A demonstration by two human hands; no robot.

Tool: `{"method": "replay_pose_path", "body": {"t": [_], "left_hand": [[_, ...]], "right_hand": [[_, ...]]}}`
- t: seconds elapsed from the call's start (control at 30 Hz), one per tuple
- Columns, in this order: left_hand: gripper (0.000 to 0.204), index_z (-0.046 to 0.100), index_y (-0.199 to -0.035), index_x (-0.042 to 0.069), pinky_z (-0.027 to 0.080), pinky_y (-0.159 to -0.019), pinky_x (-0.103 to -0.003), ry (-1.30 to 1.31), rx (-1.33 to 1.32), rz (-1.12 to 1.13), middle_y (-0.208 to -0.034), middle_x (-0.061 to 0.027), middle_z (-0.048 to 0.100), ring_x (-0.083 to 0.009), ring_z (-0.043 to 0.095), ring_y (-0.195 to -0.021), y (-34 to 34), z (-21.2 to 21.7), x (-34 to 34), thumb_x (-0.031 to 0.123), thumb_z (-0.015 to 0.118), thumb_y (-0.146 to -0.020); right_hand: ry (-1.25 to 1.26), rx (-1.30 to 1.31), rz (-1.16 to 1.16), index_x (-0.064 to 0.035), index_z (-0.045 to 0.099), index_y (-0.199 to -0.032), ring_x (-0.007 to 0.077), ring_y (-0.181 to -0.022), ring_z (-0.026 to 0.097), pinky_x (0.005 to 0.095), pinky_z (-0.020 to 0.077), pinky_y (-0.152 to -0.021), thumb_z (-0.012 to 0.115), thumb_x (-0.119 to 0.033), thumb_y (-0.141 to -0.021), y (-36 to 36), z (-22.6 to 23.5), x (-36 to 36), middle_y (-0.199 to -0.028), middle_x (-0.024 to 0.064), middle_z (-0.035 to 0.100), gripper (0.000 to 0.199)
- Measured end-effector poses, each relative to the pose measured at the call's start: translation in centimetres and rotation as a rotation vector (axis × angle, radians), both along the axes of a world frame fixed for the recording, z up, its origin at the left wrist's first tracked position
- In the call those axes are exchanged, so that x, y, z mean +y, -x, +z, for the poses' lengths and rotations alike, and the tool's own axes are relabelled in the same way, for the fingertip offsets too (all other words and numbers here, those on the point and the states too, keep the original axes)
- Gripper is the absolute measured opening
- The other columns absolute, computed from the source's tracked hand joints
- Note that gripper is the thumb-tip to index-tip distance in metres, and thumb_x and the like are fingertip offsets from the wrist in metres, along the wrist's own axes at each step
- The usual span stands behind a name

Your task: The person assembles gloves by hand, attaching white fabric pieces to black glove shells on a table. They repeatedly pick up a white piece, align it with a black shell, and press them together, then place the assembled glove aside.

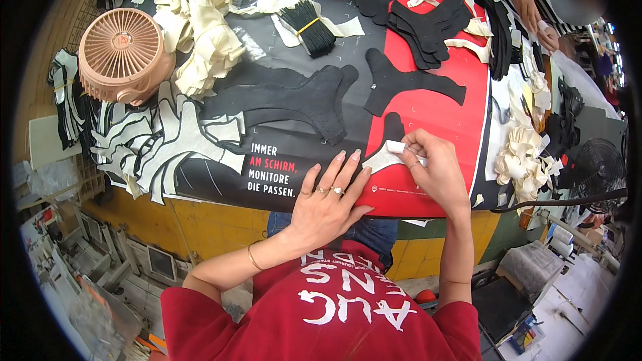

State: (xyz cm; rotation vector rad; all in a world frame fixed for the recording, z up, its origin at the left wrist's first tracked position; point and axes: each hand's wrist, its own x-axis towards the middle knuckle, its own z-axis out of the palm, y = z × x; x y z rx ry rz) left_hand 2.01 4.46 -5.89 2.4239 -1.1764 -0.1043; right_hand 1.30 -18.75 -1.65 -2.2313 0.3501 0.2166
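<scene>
Near the front edge of the table lies a Y-shaped cut piece, whitish on its lower part, with a black arm showing beyond it. My right hand is closed in a pinch on a curled white strip that stands up from this piece. Flat, with fingers stretched, my left hand rests at the piece's left edge, its fingertips touching or very near it. Just beyond are a loose black cut piece and a wider stack of black pieces.
A pink fan stands at the left beside heaped cream strips. White pieces with black edges pile up below it. A banded black bundle lies farther back. At the far right another person's hands reach over the table, near crumpled cream scraps.
</scene>
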Motion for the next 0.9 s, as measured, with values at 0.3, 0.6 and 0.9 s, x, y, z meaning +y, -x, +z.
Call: {"method": "replay_pose_path", "body": {"t": [0.3,0.6,0.9], "left_hand": [[0.06,0.059,-0.135,0.012,0.031,-0.11,-0.046,0.004,0.005,-0.01,-0.151,-0.0137,0.045,-0.0282,0.041,-0.138,-0.3,0.6,-0.1,0.044,0.07,-0.086],[0.039,0.066,-0.123,0.018,0.031,-0.11,-0.049,0.166,0.056,-0.038,-0.151,-0.0184,0.041,-0.0357,0.038,-0.139,-4.5,1.0,-4.4,0.012,0.067,-0.084],[0.053,0.059,-0.136,0.021,0.017,-0.118,-0.054,0.045,-0.046,0.026,-0.158,-0.0198,0.032,-0.0368,0.028,-0.148,-5.2,-0.1,-5.7,0.011,0.063,-0.084]], "right_hand": [[0.048,0.014,-0.028,0.0038,0.061,-0.088,0.015,-0.059,0.059,0.0297,0.045,-0.058,0.072,-0.006,-0.088,-0.3,0.1,0.3,-0.067,0.0106,0.062,0.014],[-0.036,0.055,-0.09,-0.0007,0.051,-0.101,0.0112,-0.056,0.055,0.0291,0.0413,-0.054,0.078,-0.007,-0.083,-0.9,-0.2,-0.4,-0.062,0.0073,0.058,0.033],[-0.026,0.056,-0.106,-0.0016,0.047,-0.106,0.012,-0.054,0.055,0.0289,0.0419,-0.055,0.08,-0.01,-0.083,-0.9,-0.2,-0.5,-0.06,0.0066,0.057,0.041]]}}
